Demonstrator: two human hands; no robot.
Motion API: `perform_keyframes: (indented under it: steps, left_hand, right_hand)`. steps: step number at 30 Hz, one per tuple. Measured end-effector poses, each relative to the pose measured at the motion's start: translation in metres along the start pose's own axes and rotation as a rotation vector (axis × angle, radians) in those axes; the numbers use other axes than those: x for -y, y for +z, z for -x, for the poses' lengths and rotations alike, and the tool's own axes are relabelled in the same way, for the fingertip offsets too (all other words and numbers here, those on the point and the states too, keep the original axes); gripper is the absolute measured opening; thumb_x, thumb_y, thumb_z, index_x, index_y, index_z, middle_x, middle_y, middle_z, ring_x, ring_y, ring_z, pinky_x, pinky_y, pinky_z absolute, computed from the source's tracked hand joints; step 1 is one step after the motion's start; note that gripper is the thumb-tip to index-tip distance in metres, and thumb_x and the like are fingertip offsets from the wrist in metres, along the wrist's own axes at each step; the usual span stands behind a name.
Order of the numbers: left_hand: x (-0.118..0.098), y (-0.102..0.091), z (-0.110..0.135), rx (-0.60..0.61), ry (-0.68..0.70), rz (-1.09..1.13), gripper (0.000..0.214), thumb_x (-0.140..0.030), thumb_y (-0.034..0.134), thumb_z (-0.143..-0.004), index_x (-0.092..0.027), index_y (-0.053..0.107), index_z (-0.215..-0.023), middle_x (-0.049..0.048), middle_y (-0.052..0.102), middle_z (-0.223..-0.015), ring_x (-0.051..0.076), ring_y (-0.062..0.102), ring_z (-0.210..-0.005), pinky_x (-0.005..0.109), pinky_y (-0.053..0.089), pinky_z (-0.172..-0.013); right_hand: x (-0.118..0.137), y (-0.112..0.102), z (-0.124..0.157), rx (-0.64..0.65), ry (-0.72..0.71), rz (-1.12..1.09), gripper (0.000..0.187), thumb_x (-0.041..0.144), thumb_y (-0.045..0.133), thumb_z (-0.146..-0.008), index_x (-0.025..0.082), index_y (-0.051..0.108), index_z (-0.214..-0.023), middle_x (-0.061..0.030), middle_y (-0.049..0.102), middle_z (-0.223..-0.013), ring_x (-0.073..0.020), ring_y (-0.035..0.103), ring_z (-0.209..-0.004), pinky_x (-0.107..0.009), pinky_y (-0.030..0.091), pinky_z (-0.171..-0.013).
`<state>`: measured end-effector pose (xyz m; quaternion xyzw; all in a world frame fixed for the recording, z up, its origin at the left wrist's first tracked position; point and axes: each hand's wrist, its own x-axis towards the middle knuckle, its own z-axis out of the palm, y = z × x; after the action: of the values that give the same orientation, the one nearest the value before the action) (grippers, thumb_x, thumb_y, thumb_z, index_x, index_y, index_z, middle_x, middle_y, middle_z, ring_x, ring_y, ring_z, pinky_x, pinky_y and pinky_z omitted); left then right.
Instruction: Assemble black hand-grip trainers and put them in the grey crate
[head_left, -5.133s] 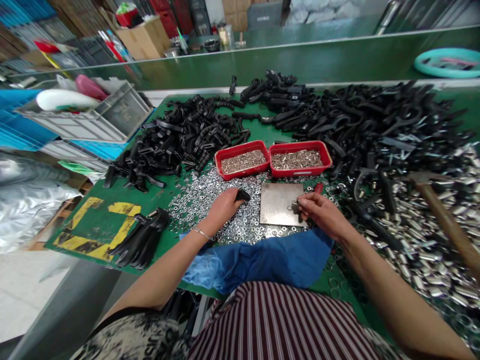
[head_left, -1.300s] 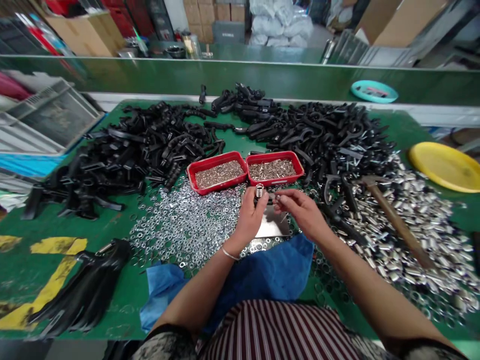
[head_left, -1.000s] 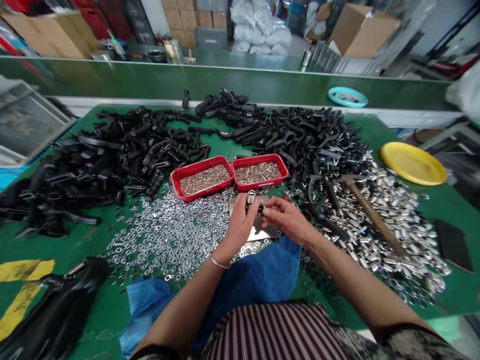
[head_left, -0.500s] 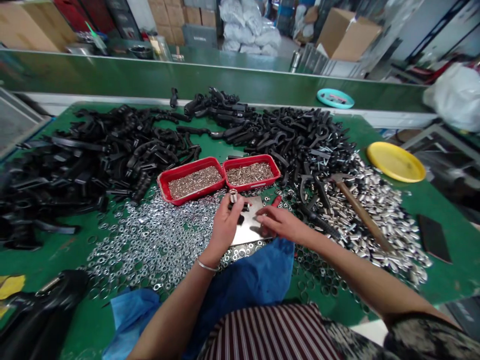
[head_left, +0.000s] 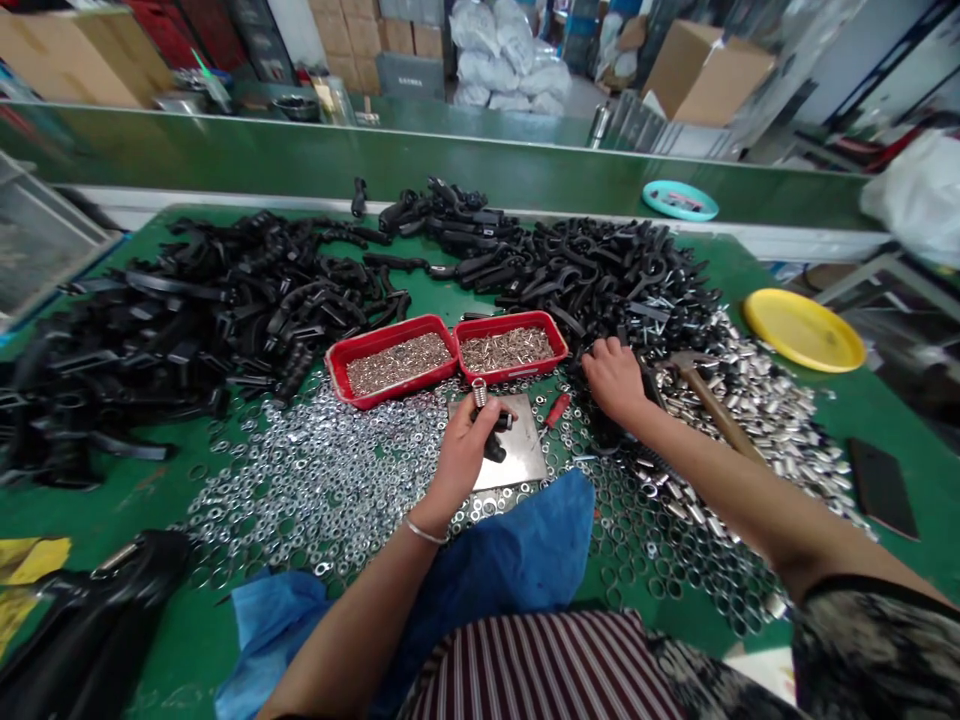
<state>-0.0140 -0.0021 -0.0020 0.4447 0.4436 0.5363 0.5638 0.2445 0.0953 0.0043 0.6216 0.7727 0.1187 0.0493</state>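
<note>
My left hand (head_left: 459, 455) is closed around a black part (head_left: 495, 440) with a coiled or threaded silver metal end (head_left: 479, 393) pointing up. It holds this over the left side of a flat metal plate (head_left: 521, 455). My right hand (head_left: 615, 382) is at the near edge of the heap of black plastic parts (head_left: 600, 270). Its fingers are curled down among them; the fingertips are hidden, so what they grip does not show. A red-handled screwdriver (head_left: 557, 410) lies beside the plate, between my hands.
Two red trays (head_left: 394, 362) of small metal pieces stand behind the plate. Loose nuts and rings (head_left: 300, 490) spread leftward. On the right lie a hammer (head_left: 716, 410), silver sleeves (head_left: 795, 450) and a yellow plate (head_left: 805, 330). A blue cloth (head_left: 517, 540) covers the front edge.
My right hand has left the metal plate and moved right and away from me to the black parts. The screwdriver is now uncovered. My left hand still holds its part.
</note>
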Motion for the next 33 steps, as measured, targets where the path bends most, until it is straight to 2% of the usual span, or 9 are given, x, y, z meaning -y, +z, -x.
perform_keyframes:
  steps: [4,7,11,15,20,24,27,30,33]
  left_hand:
    - [0.001,-0.003,-0.006,-0.057,-0.028,0.186,0.029,-0.048,0.062,-0.092,-0.019,0.063,-0.094,0.0034,0.068,-0.091,0.013,0.059,-0.076,0.023,0.049,-0.071]
    - [0.001,-0.004,-0.009,-0.056,-0.08,0.29,0.028,-0.047,0.062,-0.091,-0.019,0.061,-0.093,0.0035,0.067,-0.091,0.012,0.058,-0.074,0.024,0.048,-0.07]
    - [0.002,-0.001,-0.01,-0.058,-0.127,0.332,0.03,-0.048,0.064,-0.089,-0.019,0.06,-0.094,0.0031,0.066,-0.092,0.01,0.057,-0.071,0.024,0.048,-0.07]
    - [0.002,0.004,-0.006,-0.052,-0.151,0.33,0.031,-0.048,0.067,-0.087,-0.018,0.06,-0.091,0.0032,0.066,-0.092,0.011,0.058,-0.071,0.024,0.048,-0.069]
    - [0.005,0.009,-0.001,0.024,-0.129,0.238,0.031,-0.049,0.065,-0.089,-0.019,0.064,-0.093,0.0023,0.065,-0.09,0.012,0.058,-0.073,0.024,0.049,-0.07]
    - [0.004,0.009,0.002,0.011,-0.093,0.197,0.032,-0.051,0.062,-0.092,-0.02,0.064,-0.095,0.0015,0.062,-0.086,0.013,0.058,-0.074,0.025,0.048,-0.07]
    - [-0.003,0.007,0.003,0.025,-0.075,0.151,0.031,-0.051,0.06,-0.093,-0.02,0.063,-0.097,0.0018,0.062,-0.088,0.014,0.058,-0.075,0.026,0.048,-0.071]
    - [-0.011,0.005,0.004,0.014,0.023,-0.025,0.026,-0.047,0.059,-0.095,-0.021,0.064,-0.098,0.0026,0.064,-0.092,0.017,0.058,-0.082,0.028,0.045,-0.076]
    - [-0.014,0.001,0.003,-0.046,0.167,-0.26,0.021,-0.041,0.059,-0.096,-0.021,0.061,-0.089,0.0029,0.064,-0.088,0.018,0.057,-0.083,0.029,0.042,-0.079]
  right_hand:
    - [-0.011,-0.011,0.006,0.018,-0.029,0.08,0.029,0.015,0.042,-0.096,0.01,0.07,-0.1,-0.0227,0.061,-0.108,-0.0346,0.05,-0.108,-0.042,0.041,-0.082]
    - [-0.019,-0.028,0.023,-0.029,0.056,0.02,0.025,0.02,0.048,-0.095,0.008,0.066,-0.107,-0.0238,0.063,-0.103,-0.0351,0.057,-0.099,-0.043,0.045,-0.077]
    - [0.0,-0.058,0.056,-0.12,-0.006,-0.513,0.026,0.03,0.053,-0.096,0.019,0.063,-0.117,-0.016,0.068,-0.106,-0.0295,0.064,-0.095,-0.043,0.051,-0.081]
    - [0.039,-0.076,0.077,-0.065,-0.116,-1.006,0.028,0.041,0.061,-0.094,0.026,0.061,-0.117,-0.0081,0.072,-0.106,-0.024,0.069,-0.09,-0.041,0.056,-0.081]
    - [0.068,-0.072,0.082,-0.105,-0.262,-0.971,0.02,0.035,0.063,-0.094,0.024,0.063,-0.11,-0.008,0.07,-0.108,-0.0245,0.067,-0.1,-0.042,0.054,-0.089]
    - [0.079,-0.064,0.085,-0.184,-0.192,-1.03,0.019,0.035,0.059,-0.096,0.024,0.063,-0.111,-0.0088,0.07,-0.106,-0.0247,0.067,-0.1,-0.043,0.054,-0.089]
    - [0.084,-0.063,0.086,-0.196,-0.281,-1.016,0.019,0.035,0.057,-0.096,0.024,0.065,-0.11,-0.0114,0.069,-0.113,-0.0267,0.064,-0.108,-0.048,0.051,-0.098]
    - [0.087,-0.062,0.08,-0.132,-0.26,-1.088,0.022,0.04,0.061,-0.093,0.023,0.066,-0.106,-0.0124,0.068,-0.113,-0.0273,0.065,-0.107,-0.048,0.051,-0.097]
    - [0.097,-0.058,0.072,0.165,-0.078,-1.392,0.033,0.053,0.05,-0.098,0.022,0.061,-0.099,-0.0087,0.07,-0.093,-0.0217,0.067,-0.079,-0.042,0.057,-0.076]
